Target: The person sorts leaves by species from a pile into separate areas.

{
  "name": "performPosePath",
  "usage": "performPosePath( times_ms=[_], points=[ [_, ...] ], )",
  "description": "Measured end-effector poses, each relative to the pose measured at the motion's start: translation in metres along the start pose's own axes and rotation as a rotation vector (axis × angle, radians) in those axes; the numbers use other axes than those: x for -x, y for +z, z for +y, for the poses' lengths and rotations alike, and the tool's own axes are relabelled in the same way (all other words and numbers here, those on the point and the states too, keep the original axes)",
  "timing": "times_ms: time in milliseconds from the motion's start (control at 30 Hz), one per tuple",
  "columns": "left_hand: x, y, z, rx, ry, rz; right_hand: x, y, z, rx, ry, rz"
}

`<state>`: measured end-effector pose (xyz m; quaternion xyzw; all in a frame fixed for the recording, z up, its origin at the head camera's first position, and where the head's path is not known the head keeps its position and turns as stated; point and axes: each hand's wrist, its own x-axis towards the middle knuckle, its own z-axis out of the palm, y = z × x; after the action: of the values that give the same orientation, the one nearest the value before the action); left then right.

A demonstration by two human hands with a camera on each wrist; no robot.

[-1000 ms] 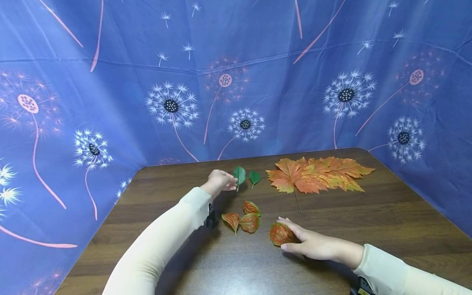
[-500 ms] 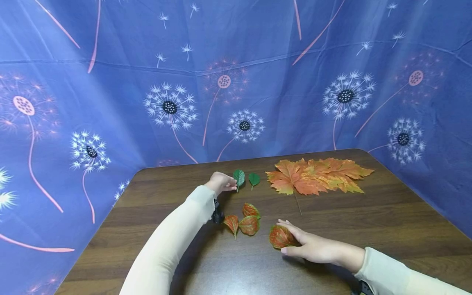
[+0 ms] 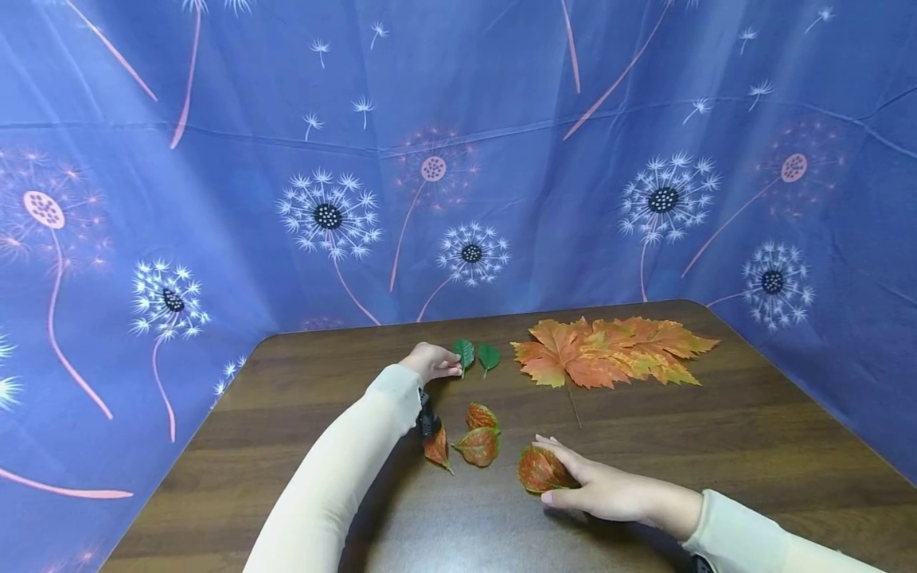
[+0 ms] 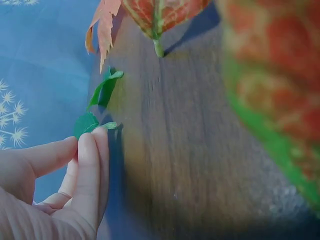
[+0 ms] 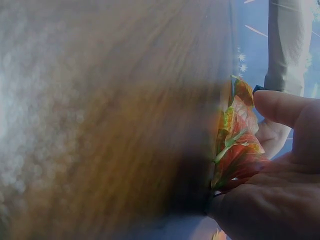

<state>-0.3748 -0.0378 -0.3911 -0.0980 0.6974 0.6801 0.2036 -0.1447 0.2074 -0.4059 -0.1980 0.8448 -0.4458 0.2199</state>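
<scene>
2 green leaves (image 3: 489, 356), 4 red leaves (image 3: 478, 447).

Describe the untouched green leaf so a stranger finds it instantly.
Far across the brown table, find the large orange leaves. Just left of them is a small green leaf; unlike its green neighbour, it isn't pinched by the left hand.

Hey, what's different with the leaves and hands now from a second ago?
The left hand moved right a bit, bringing its green leaf closer to the other green leaf. The leftmost red-and-green leaf shifted left and turned slightly. Nothing was newly grabbed or let go. The right hand stayed at its red-and-green leaf; the orange maple leaves stayed put.
</scene>
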Motion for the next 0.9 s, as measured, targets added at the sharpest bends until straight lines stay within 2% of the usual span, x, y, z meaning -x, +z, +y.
performPosePath(
  times_ms=[133, 233, 267, 367, 467, 500, 633, 733, 900],
  points=[
    [-0.006, 0.003, -0.002, -0.016, -0.011, 0.020, 0.000, 0.000, 0.001, 0.003, 0.013, 0.005],
    [-0.020, 0.003, -0.006, -0.016, -0.022, 0.030, 0.000, 0.000, 0.001, 0.000, 0.011, 0.007],
    [-0.036, 0.000, -0.010, 0.004, -0.020, 0.006, 0.000, 0.001, 0.001, -0.001, 0.009, 0.007],
    [-0.047, -0.002, -0.013, 0.008, -0.030, 0.000, -0.002, 0.000, 0.004, -0.013, 0.003, 0.001],
    [-0.040, -0.001, -0.011, -0.006, -0.041, 0.006, -0.003, -0.001, 0.007, -0.006, 0.004, -0.016],
    [-0.026, 0.002, -0.006, -0.024, -0.055, 0.030, -0.003, -0.002, 0.007, -0.010, 0.004, -0.019],
    [-0.007, 0.002, 0.000, -0.023, -0.059, -0.011, -0.002, -0.003, 0.005, -0.007, -0.002, -0.019],
    [-0.002, 0.000, 0.002, -0.035, -0.061, -0.052, -0.001, -0.002, 0.001, -0.022, -0.003, -0.007],
    [-0.002, 0.000, 0.001, -0.057, -0.059, -0.050, 0.000, -0.002, -0.002, -0.024, 0.011, -0.006]
  ],
)
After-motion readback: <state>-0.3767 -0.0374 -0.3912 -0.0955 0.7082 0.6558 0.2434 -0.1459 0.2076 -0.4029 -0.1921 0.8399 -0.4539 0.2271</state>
